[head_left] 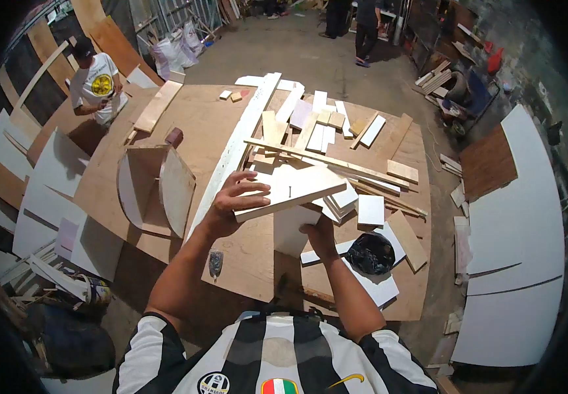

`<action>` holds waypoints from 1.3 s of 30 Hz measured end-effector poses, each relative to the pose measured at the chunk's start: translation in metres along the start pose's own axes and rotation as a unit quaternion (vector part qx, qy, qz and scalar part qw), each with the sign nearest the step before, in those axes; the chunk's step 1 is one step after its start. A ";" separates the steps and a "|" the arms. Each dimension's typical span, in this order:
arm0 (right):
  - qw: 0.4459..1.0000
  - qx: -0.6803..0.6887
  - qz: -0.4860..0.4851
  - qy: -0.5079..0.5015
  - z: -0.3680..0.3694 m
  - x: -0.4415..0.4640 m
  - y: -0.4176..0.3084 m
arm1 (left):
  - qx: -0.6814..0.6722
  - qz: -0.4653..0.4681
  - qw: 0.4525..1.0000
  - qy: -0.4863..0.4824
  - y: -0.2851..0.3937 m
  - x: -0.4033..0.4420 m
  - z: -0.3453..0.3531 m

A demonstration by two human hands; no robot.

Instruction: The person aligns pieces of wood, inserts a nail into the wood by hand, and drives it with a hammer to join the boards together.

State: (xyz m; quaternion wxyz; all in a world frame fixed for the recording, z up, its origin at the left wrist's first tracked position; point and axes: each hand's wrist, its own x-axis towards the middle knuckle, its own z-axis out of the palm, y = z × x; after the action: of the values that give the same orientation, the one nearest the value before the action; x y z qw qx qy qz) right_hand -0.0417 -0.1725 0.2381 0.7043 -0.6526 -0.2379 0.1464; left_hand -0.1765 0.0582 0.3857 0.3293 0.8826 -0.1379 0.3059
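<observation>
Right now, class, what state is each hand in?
Left hand: holding the pale rectangular wooden board.
Right hand: seemingly closed on the upright white rectangular panel; fingers partly hidden.

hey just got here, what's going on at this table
A person has a pale board in the left hand, set across the top of an upright white panel that the right hand steadies. What looks like a nail or screw stands in the board's upper face. Loose wood pieces and a black plastic bag lie to the right; another person stands at the far left.
</observation>
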 end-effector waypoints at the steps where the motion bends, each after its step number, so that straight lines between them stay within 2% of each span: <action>1: 0.999 -0.013 0.035 -0.035 -0.001 0.007 0.001 | 0.002 -0.015 1.000 -0.020 0.001 -0.001 -0.001; 3: 0.990 -0.021 0.098 -0.099 -0.003 0.022 0.003 | 0.013 -0.037 0.998 -0.053 0.000 -0.003 -0.004; 4: 0.990 -0.019 0.097 -0.099 -0.003 0.027 0.004 | 0.014 -0.037 0.998 -0.055 -0.001 -0.003 -0.005; 6: 0.979 0.040 0.097 -0.173 -0.004 0.035 0.002 | 0.072 -0.004 0.996 -0.049 -0.004 -0.002 -0.005; 7: 0.966 0.074 0.136 -0.208 -0.004 0.037 -0.001 | 0.074 -0.002 0.996 -0.048 -0.006 -0.002 -0.004; 8: 0.966 0.075 0.134 -0.209 0.000 0.035 -0.003 | 0.070 -0.006 0.997 -0.039 -0.010 -0.002 -0.002; 10: 0.967 0.182 0.081 -0.157 0.014 0.024 -0.033 | 0.067 -0.010 0.997 -0.028 -0.010 -0.002 0.000; 11: 0.954 0.222 0.074 -0.189 0.014 0.027 -0.026 | 0.061 -0.018 0.998 -0.019 -0.009 -0.002 0.001; 15: 0.968 0.122 0.111 -0.189 0.012 0.031 -0.024 | 0.028 -0.007 0.999 -0.017 -0.015 -0.008 0.006; 17: 0.982 0.015 0.132 -0.136 0.011 0.031 -0.034 | 0.025 -0.006 1.000 -0.007 -0.015 -0.008 0.010; 18: 0.982 0.014 0.132 -0.135 0.011 0.030 -0.035 | 0.022 -0.010 1.000 0.002 -0.014 -0.010 0.012; 20: 0.989 -0.027 0.061 -0.134 0.010 0.027 -0.036 | 0.030 0.006 0.999 0.012 -0.010 -0.013 0.018; 21: 0.989 -0.028 0.059 -0.132 0.011 0.023 -0.035 | 0.073 -0.005 0.997 0.040 -0.004 -0.016 0.024; 24: 0.996 0.045 -0.062 -0.048 0.023 0.005 -0.029 | 0.150 -0.007 0.984 0.091 0.025 -0.014 0.034; 25: 0.995 0.054 -0.087 0.001 0.029 0.001 -0.030 | 0.171 -0.019 0.978 0.122 0.033 -0.015 0.037; 26: 0.995 0.055 -0.086 0.000 0.029 -0.001 -0.024 | 0.191 -0.030 0.969 0.154 0.041 -0.016 0.039; 29: 0.993 0.013 -0.102 0.051 0.033 -0.002 -0.007 | 0.210 -0.047 0.966 0.144 0.052 -0.015 0.043; 31: 0.984 -0.021 -0.156 0.082 0.039 -0.004 -0.014 | 0.222 -0.046 0.964 0.141 0.055 -0.017 0.046; 34: 0.974 -0.041 -0.208 0.080 0.045 -0.007 -0.035 | 0.240 -0.049 0.959 0.140 0.058 -0.020 0.049; 36: 0.978 -0.018 -0.193 0.078 0.048 -0.006 -0.038 | 0.304 -0.029 0.949 0.077 0.063 -0.021 0.047; 39: 0.966 -0.071 -0.224 0.107 0.046 -0.003 -0.042 | 0.307 -0.028 0.948 0.078 0.057 -0.028 0.055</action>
State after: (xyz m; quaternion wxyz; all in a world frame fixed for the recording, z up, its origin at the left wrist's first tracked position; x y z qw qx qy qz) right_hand -0.0722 -0.1393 0.2805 0.6923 -0.6428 -0.3115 -0.1029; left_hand -0.1986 -0.0194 0.3636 0.0601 0.9178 0.0137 0.3922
